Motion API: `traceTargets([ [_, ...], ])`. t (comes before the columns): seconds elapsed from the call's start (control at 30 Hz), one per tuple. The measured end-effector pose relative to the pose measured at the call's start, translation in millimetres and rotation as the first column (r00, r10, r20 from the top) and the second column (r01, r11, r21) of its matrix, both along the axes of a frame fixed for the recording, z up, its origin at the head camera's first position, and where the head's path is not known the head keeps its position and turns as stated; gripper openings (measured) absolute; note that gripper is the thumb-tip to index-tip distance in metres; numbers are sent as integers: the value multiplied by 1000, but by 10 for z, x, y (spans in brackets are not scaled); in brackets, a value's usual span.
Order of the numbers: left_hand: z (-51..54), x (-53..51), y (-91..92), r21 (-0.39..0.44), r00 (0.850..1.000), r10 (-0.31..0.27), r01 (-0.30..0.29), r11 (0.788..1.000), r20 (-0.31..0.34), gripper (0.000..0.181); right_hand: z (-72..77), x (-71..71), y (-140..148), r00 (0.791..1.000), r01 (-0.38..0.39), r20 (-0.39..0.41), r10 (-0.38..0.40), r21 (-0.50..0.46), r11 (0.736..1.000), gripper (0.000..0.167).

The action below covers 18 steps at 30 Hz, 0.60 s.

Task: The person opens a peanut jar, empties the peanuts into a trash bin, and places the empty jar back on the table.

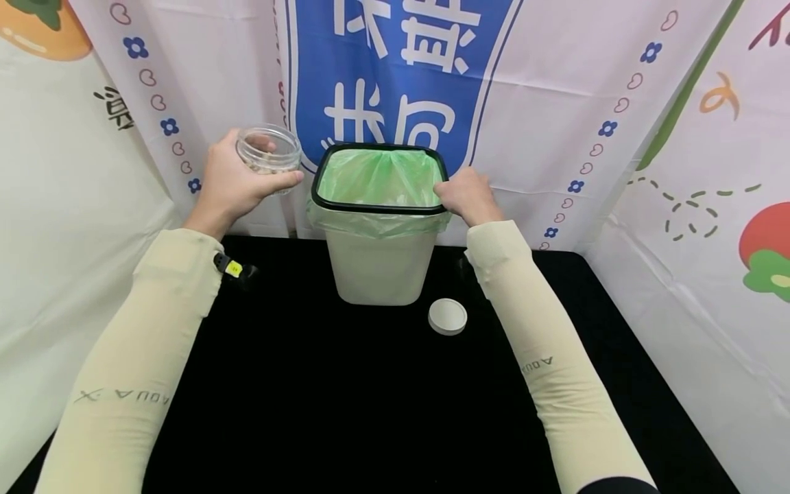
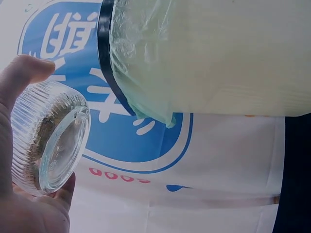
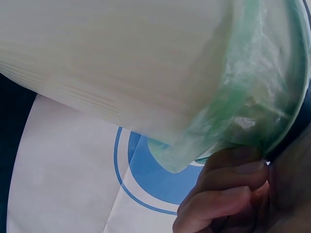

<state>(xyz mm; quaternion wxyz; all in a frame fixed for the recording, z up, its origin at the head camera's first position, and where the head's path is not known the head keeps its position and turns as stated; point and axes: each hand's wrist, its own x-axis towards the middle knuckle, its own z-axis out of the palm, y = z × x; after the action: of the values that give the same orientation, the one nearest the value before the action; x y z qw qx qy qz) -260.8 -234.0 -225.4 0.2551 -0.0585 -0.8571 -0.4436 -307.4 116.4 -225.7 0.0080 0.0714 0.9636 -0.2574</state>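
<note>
A clear glass jar (image 1: 269,147) is in my left hand (image 1: 227,180), up beside the left side of the bin. My thumb and fingers curl round its ribbed wall (image 2: 29,131); the mouth is uncovered and some small brownish contents lie low inside. The pale bin (image 1: 382,267) stands upright, with a thin green bag (image 1: 376,171) lining it and folded over outside under the black rim (image 1: 370,207). At the rim's right side, my right hand (image 1: 470,195) grips the edge with curled fingers (image 3: 218,204). The bag's inside bottom is hidden.
A round white lid (image 1: 448,316) lies on the black tabletop (image 1: 345,398), right of the bin's base. Printed cloth (image 1: 543,103) hangs close behind the bin and along both sides.
</note>
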Motion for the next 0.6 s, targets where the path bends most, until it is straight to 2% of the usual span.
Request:
traceTargets([
  [0.33,125,-143,25,-49,999,44,-42,998,32,81,-3,7,-5,1000,9,-2,-9,-11,1000,29],
  [0.6,130,-239,38,-105,997,57,-52,993,45,83,7,32,-5,1000,14,-14,-14,-27,1000,26],
])
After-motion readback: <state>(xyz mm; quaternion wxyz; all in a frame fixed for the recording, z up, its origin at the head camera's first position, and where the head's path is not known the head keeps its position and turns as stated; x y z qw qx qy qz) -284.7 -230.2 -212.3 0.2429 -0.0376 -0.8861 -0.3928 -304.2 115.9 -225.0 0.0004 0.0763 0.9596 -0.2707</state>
